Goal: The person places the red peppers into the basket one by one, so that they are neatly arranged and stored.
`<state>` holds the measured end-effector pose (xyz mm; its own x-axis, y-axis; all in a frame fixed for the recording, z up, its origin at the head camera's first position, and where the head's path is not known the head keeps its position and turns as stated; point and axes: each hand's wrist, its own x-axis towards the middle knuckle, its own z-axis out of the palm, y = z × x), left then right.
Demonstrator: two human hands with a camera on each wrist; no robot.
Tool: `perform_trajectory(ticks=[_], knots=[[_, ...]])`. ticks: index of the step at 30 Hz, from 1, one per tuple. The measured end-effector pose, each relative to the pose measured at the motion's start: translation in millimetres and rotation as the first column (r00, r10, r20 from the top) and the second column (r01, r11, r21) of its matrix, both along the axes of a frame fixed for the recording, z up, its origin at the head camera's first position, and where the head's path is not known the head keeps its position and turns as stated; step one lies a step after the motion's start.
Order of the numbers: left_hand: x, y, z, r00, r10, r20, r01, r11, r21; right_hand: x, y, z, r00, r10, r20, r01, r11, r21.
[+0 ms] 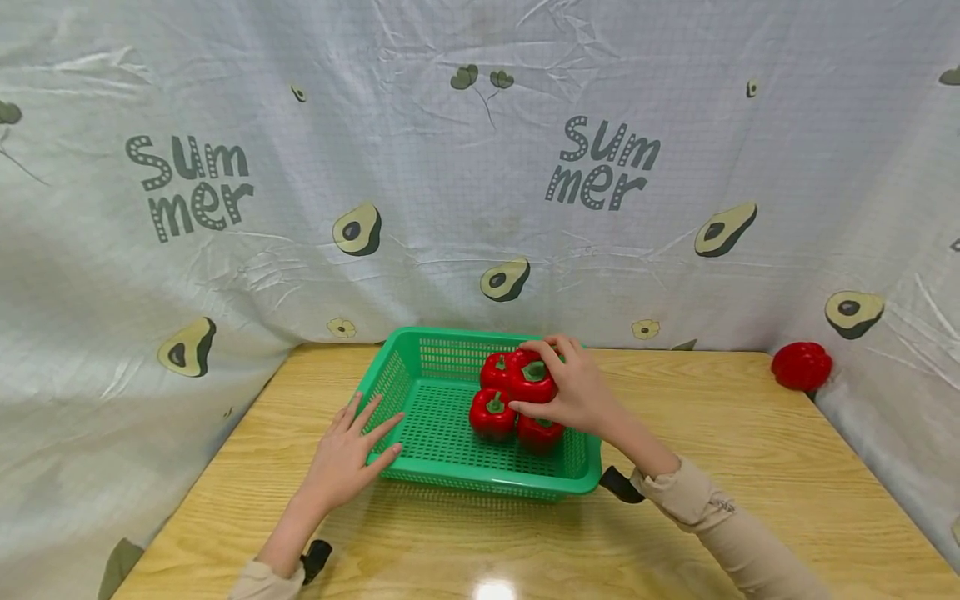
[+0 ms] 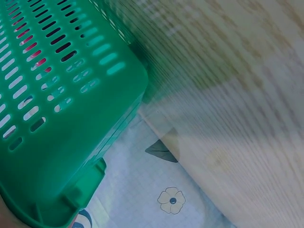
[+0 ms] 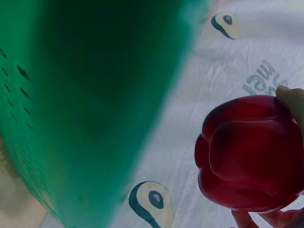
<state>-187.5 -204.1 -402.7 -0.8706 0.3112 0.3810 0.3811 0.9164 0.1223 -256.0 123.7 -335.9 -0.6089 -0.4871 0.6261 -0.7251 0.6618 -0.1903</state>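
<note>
A green plastic basket [image 1: 495,477] with slotted walls sits on the table. My right hand [image 1: 576,390] grips a red bell pepper [image 1: 529,388], green stem showing, above the basket's right half. In the right wrist view that pepper [image 3: 251,156] is seen from its lobed underside, with thumb and fingers around it. Beneath and around it in the basket lie other red bell peppers: one at the front [image 1: 492,417], one to the right [image 1: 538,437], and one at the back [image 1: 495,372]. My left hand [image 1: 341,458], fingers spread, rests at the basket's left rim.
Another red bell pepper [image 1: 802,367] lies at the table's far right corner. A white cloth [image 1: 420,275] printed with avocados hangs behind and beside the wooden table [image 1: 697,417]. Black bands [image 1: 621,485] sit at both wrists.
</note>
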Motion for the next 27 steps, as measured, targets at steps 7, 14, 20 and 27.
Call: perform_trajectory(ticks=[7, 14, 20, 27], knots=[[0.9, -2.5, -0.2, 1.0, 0.008, 0.005, -0.008, 1.0, -0.008, 0.2, -4, 0.3, 0.999, -0.008, 0.039, 0.008, 1.0, 0.004], [1.1, -0.7, 0.1, 1.0, -0.005, -0.008, 0.005, 1.0, -0.007, -1.9, -3, 8.5, 1.0, 0.004, 0.027, -0.004, 1.0, 0.024], [0.8, 0.4, 0.7, 1.0, -0.007, -0.01, 0.007, 1.0, -0.005, -8.8, -8, 19.6, 1.0, 0.012, 0.025, -0.013, 0.999, 0.042], [-0.1, 1.1, 0.2, 1.0, -0.005, -0.011, 0.005, 1.0, -0.009, -17.7, -21, 27.3, 0.999, -0.016, 0.036, 0.013, 0.996, 0.083]])
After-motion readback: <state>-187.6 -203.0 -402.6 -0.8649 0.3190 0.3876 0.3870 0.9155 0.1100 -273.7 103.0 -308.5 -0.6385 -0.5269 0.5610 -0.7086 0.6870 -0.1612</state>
